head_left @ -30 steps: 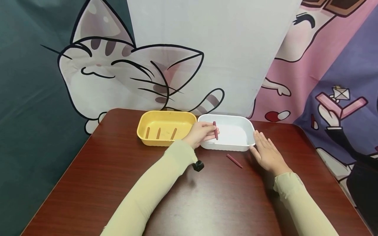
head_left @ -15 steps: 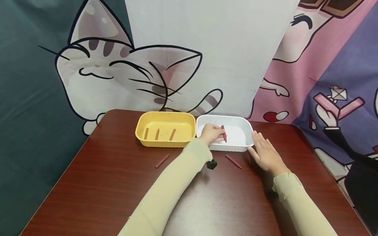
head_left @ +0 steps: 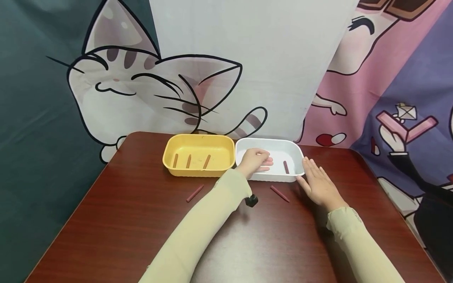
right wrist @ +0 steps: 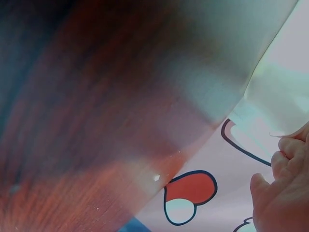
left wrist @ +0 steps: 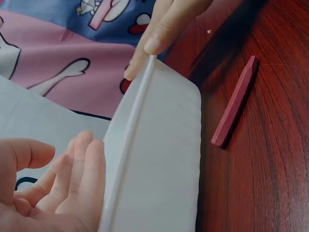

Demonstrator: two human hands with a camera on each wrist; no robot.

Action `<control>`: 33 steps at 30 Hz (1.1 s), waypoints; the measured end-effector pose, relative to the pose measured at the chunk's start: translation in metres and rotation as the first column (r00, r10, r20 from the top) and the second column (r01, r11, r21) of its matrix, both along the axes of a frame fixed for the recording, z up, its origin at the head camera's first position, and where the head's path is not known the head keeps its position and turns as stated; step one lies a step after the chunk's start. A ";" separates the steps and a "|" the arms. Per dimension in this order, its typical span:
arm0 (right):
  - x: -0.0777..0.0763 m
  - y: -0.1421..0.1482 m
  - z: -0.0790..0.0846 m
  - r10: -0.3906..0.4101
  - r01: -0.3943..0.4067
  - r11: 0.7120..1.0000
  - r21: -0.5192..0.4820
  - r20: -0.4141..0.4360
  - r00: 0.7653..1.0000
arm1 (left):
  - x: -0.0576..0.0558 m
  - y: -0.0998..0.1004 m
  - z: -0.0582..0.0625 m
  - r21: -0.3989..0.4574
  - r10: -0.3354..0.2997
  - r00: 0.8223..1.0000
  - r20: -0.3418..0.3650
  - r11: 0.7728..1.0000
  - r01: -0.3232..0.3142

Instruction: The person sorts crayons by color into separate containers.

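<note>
My left hand (head_left: pixel 255 160) hovers over the white plastic tray (head_left: pixel 279 151), thumb and fingers apart with nothing between them, as the left wrist view shows. Inside that tray, toward its right end, lies a dark red crayon (head_left: pixel 286 167). My right hand (head_left: pixel 320 184) rests against the tray's right rim, its fingers straight. In the left wrist view its thumb (left wrist: pixel 157 41) touches the rim. A second dark red crayon (left wrist: pixel 235 101) lies on the table in front of the white tray. Another dark red crayon (head_left: pixel 195 193) lies in front of the yellow tray (head_left: pixel 198 173).
The yellow tray stands left of the white one, close beside it, and holds three brownish-orange crayons (head_left: pixel 188 161). Both trays sit near the back of the reddish-brown table (head_left: pixel 116 220). A printed cloth (head_left: pixel 283 70) hangs behind the table.
My left hand moved right over the white tray and let go of the dark red crayon, which now lies inside. The crayon at left came out from behind the sleeve. My right hand stayed put.
</note>
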State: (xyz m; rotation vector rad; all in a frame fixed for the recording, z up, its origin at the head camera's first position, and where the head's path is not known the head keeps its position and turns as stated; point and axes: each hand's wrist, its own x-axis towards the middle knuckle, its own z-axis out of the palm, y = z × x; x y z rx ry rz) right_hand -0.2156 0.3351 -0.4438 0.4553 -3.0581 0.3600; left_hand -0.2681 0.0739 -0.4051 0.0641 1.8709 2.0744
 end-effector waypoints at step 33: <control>0.001 -0.002 0.002 0.000 0.000 1.000 -0.017 0.008 1.000 | 0.072 -0.147 -0.001 -0.492 -0.220 0.907 -0.359 0.870 0.016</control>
